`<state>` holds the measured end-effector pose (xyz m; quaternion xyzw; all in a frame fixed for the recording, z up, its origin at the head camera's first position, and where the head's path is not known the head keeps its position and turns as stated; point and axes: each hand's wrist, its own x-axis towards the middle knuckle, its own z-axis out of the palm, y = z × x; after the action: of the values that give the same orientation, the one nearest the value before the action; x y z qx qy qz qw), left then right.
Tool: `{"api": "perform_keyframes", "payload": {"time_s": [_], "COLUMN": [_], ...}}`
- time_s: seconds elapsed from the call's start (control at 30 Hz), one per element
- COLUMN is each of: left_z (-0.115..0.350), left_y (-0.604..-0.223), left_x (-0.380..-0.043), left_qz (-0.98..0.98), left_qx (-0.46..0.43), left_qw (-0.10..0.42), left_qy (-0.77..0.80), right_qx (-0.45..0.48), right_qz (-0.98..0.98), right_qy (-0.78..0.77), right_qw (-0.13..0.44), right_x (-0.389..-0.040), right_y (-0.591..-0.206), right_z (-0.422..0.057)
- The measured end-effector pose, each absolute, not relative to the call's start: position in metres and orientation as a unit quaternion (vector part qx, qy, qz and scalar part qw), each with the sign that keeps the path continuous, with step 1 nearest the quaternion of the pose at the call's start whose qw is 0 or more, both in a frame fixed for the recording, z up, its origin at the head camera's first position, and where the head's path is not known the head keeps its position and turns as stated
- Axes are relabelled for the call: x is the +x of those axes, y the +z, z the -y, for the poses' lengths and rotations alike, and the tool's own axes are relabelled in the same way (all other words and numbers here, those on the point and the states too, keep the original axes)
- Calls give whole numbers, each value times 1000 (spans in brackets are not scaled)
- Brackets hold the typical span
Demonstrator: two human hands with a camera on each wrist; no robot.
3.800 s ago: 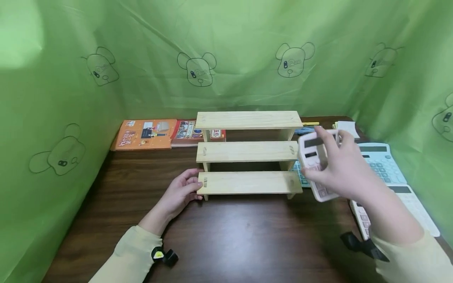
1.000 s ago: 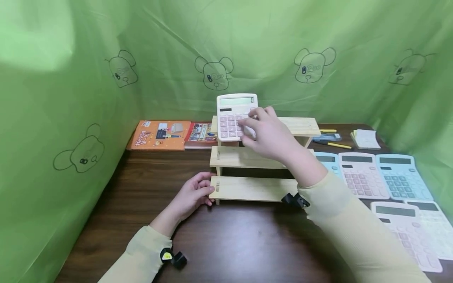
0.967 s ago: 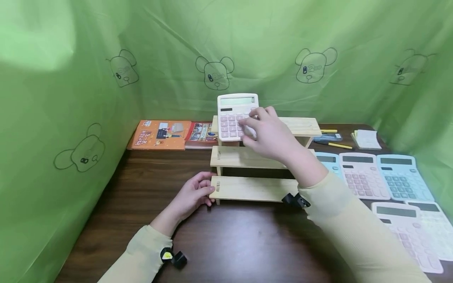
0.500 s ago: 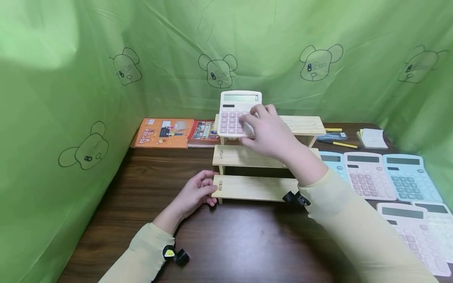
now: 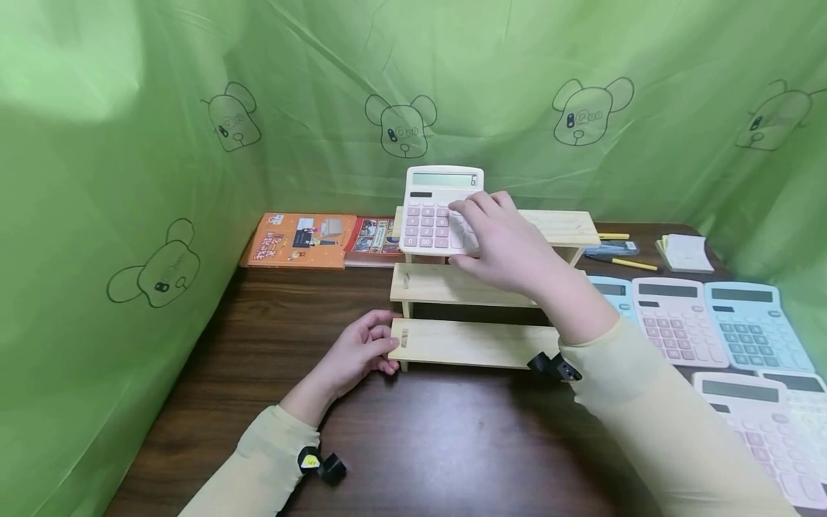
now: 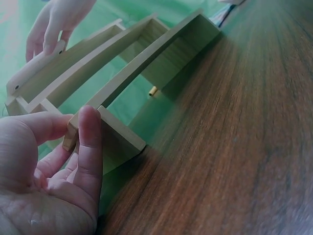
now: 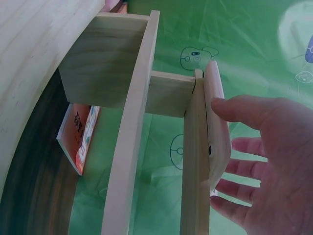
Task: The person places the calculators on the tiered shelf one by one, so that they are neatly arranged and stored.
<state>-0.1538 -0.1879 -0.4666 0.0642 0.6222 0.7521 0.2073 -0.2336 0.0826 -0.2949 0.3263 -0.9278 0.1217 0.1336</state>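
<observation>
The calculator (image 5: 431,206) has moved onto the rack (image 5: 474,343) the left hand (image 5: 354,352) pinches, right hand (image 5: 507,248) spread against it.

In the head view, light is whitening the curtain (image 5: 71,64) toward ten o'clock and glaring off the tabletop (image 5: 439,424) at six; soft shadow is darkening five o'clock. Wrist views are looking dimmer, hazier.

Green curtain (image 5: 491,57) w/ outlined animal faces (image 5: 405,131) hangs at back, L & R of the dark wood table (image 5: 439,438). Back L: orange book (image 5: 300,243), red book (image 5: 373,237) right beside it, partly hidden. Back R: blue item (image 5: 617,248) (too small to ID) btwn yellow pen (image 5: 614,236) & second pen (image 5: 636,265), white notepad (image 5: 688,253) to their R.
</observation>
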Motion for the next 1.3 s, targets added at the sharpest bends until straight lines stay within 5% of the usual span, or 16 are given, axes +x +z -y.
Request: {"api": "perform_keyframes", "payload": {"time_s": [1.3], "left_z": [189], "left_y": [-468], "left_x": [-155], "left_qz": [-612], "left_qx": [73], "left_qw": [207], "left_qy": [760], "right_qx": [336], "right_qz": [916], "right_qy": [163], "right_qw": [149], "right_x": [-243], "right_y": [-308], "right_z": [-92]}}
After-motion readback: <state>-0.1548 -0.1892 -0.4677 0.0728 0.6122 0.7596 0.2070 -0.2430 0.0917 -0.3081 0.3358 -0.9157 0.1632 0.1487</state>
